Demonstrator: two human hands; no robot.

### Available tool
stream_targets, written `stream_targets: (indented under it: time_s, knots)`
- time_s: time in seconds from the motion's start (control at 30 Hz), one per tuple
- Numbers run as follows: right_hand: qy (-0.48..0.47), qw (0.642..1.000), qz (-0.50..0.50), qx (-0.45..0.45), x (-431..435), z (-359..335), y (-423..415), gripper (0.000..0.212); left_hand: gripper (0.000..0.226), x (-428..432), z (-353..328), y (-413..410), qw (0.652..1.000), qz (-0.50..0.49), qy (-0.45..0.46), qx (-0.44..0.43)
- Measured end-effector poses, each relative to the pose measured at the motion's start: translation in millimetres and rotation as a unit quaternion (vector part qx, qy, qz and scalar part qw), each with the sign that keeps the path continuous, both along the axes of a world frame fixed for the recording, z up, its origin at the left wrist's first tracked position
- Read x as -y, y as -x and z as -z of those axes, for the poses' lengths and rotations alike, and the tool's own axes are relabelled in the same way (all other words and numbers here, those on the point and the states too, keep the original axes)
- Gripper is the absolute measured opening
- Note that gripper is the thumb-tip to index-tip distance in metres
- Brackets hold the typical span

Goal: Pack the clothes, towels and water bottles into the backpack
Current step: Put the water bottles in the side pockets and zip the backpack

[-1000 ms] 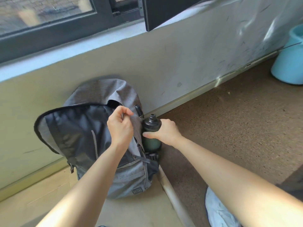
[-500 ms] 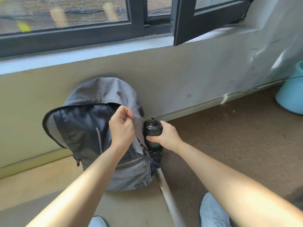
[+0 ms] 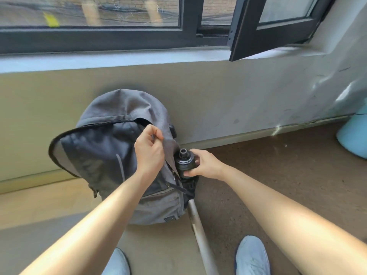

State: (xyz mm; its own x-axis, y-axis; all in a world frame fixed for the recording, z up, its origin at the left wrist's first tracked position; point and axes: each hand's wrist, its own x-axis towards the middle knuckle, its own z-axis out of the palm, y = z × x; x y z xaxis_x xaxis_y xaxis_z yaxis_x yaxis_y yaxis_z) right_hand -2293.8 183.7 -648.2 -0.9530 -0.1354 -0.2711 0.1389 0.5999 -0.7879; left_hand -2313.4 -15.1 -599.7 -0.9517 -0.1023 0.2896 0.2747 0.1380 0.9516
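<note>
A grey backpack leans upright against the wall under the window, its main flap hanging open to the left with the dark lining showing. My left hand pinches the grey fabric at the right edge of the opening. A dark green water bottle with a black cap stands in the backpack's right side pocket; only its cap and shoulder show. My right hand grips the bottle just below the cap. No clothes or towels are visible.
A pale metal strip on the floor runs from the backpack toward me, dividing tan flooring from brown carpet. My two light-blue shoes are at the bottom. A light-blue bin stands at the right. An open black window sash juts in above.
The bottle has sunk lower into the side pocket, so its green body is mostly hidden now. The view has tilted up and back, showing more window and my shoes.
</note>
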Motion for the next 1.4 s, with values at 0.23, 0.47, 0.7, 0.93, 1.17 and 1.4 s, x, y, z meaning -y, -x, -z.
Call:
stream_targets:
  time_s: [0.23,0.47,0.7,0.93,1.17,1.4]
  knots:
    - [-0.003,0.999,-0.018,-0.033,0,-28,-8,0.088,0.026,3,4,7,1.000,0.003,0.002,0.004]
    - [-0.075,0.993,0.029,-0.088,15,-21,-5,0.053,0.038,-1,5,3,1.000,0.007,0.002,0.017]
    - [-0.106,0.991,-0.045,-0.074,15,-29,1,0.053,0.035,-3,4,7,1.000,-0.001,0.004,0.022]
    - [-0.123,0.988,-0.061,-0.069,15,-24,2,0.072,0.034,1,13,9,1.000,-0.004,-0.007,0.023]
    - [-0.127,0.989,-0.047,-0.062,22,-2,-13,0.062,0.028,1,32,-3,0.996,-0.041,-0.045,0.072]
    - [-0.140,0.987,-0.030,-0.075,24,10,-21,0.070,0.028,-6,28,-8,0.984,-0.075,-0.075,0.143]
